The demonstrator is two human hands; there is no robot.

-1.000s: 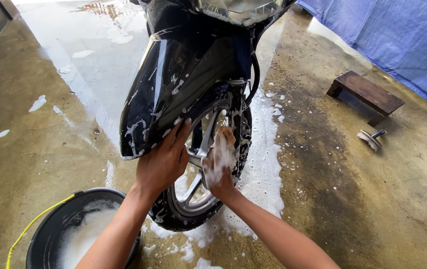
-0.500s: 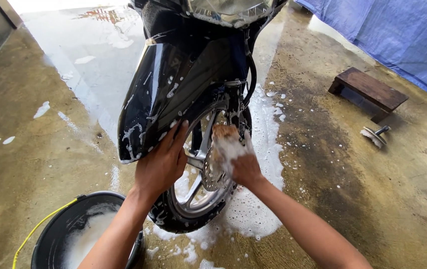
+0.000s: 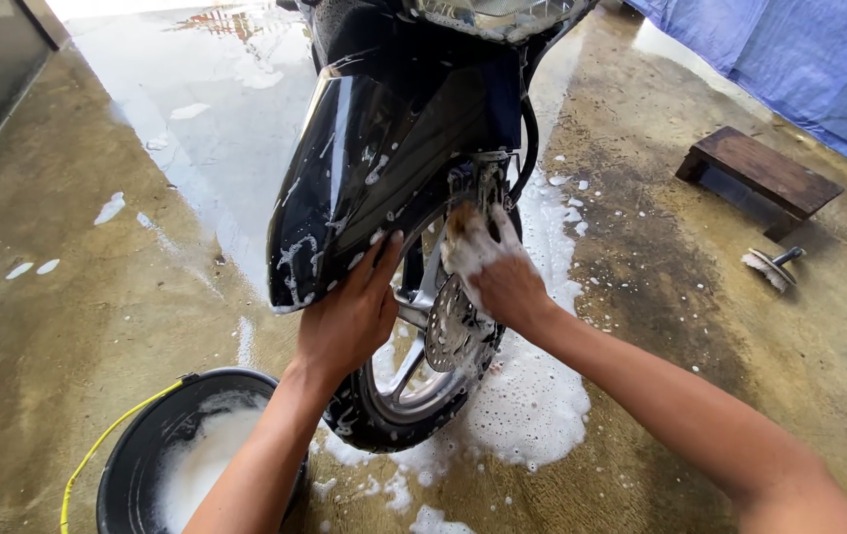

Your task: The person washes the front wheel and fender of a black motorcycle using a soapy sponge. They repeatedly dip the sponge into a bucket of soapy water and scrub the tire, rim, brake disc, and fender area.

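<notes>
A black motorbike stands ahead of me, its glossy front mudguard [image 3: 354,188] streaked with suds. My left hand [image 3: 349,311] lies flat with spread fingers against the front tyre [image 3: 399,425], just under the mudguard's lower edge. My right hand [image 3: 503,277] is closed on a foam-soaked sponge [image 3: 463,242] and presses it against the fork and brake area, just above the silver brake disc [image 3: 448,326]. Foam covers the sponge and my fingers.
A black bucket [image 3: 132,460] of soapy water with a yellow handle sits at lower left. White foam spreads on the wet concrete right of the wheel. A low wooden stool [image 3: 760,173] and a scrub brush [image 3: 769,267] lie at right, under a blue tarp [image 3: 799,59].
My right hand with the sponge has moved up from the brake disc to the fork area. The left hand stays on the tyre.
</notes>
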